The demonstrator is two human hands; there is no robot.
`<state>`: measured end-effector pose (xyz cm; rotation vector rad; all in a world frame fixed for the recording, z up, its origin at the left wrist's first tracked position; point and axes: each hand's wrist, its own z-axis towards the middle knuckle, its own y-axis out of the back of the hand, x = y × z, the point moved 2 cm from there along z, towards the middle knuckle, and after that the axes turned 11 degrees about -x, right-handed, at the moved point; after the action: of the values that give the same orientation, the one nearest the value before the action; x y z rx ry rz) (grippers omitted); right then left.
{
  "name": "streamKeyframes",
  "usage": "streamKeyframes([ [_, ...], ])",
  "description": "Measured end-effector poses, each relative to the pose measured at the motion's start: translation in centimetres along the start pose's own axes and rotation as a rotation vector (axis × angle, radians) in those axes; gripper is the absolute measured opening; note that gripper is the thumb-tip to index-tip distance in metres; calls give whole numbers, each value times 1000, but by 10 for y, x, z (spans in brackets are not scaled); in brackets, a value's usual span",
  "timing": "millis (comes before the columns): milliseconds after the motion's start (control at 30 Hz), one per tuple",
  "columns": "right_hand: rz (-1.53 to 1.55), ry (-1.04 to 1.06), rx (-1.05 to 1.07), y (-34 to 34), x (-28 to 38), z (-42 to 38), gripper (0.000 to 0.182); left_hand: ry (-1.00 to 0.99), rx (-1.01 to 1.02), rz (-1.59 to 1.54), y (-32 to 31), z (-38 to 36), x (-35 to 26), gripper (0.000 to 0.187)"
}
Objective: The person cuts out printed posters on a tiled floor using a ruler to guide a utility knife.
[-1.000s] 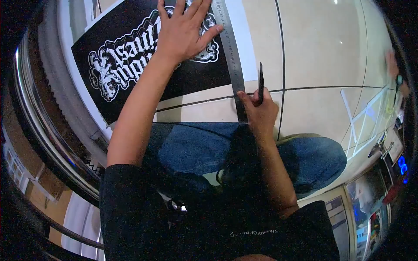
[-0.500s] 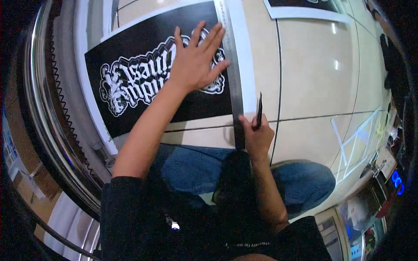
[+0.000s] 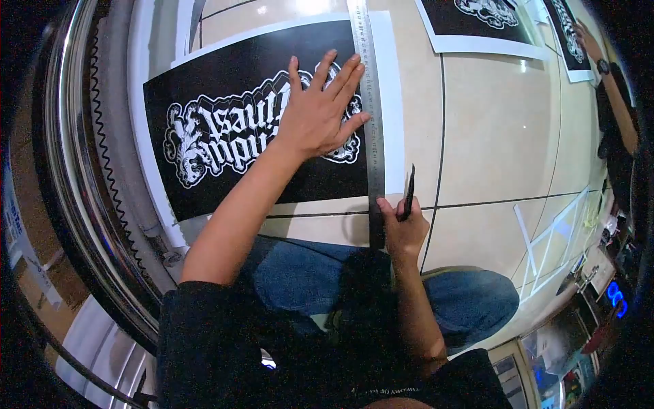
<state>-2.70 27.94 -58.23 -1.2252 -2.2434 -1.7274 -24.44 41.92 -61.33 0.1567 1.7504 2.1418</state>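
Note:
My left hand (image 3: 315, 123) lies flat with spread fingers on a black print (image 3: 238, 68) bearing white gothic lettering, part of which it hides. A long steel ruler (image 3: 372, 129) runs along the print's right side, over the white paper margin (image 3: 390, 102), and my left fingertips and thumb reach its edge. Beside the ruler's near end, my right hand (image 3: 407, 232) is closed around a slim black cutter knife (image 3: 410, 191), its tip pointing up and away from me. My right thumb is right at the ruler's edge.
Another print (image 3: 477, 44) lies on the tiled floor (image 3: 497, 129) at the far right. Beyond it, a person's hand (image 3: 589, 39) is at a third print (image 3: 567, 41). White paper strips (image 3: 526, 238) lie to the right. A metal rail (image 3: 65, 136) curves along the left.
The view has tilted, so everything sits lower and more of the far prints and the other person shows. Both my hands keep nearly the same place against the ruler and print.

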Motion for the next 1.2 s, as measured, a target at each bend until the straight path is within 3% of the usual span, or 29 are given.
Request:
streamKeyframes([
  [433, 124, -13, -31, -8, -11, -2, 44, 5, 52, -15, 3, -1, -1, 80],
  [500, 122, 140, -111, -6, -5, -2, 45, -16, 41, 3, 5, 2, 0, 83],
  [700, 161, 61, -68, -7, -10, -2, 41, -31, 175, -46, 12, 4, 0, 111],
  [733, 181, 65, -33, -8, -11, -2, 40, -44, 187, -5, 11, 4, 0, 127],
  [767, 200, 69, 1, -3, -8, -2, 41, -70, 177, 5, 14, 6, -1, 127],
  [867, 163, 114, -14, 8, -1, -4, 38, -27, 319, 47, 15, 9, -4, 150],
  [1200, 202, 180, -82, 10, -1, -8, 38, 50, 490, 86, 26, 21, -17, 160],
])
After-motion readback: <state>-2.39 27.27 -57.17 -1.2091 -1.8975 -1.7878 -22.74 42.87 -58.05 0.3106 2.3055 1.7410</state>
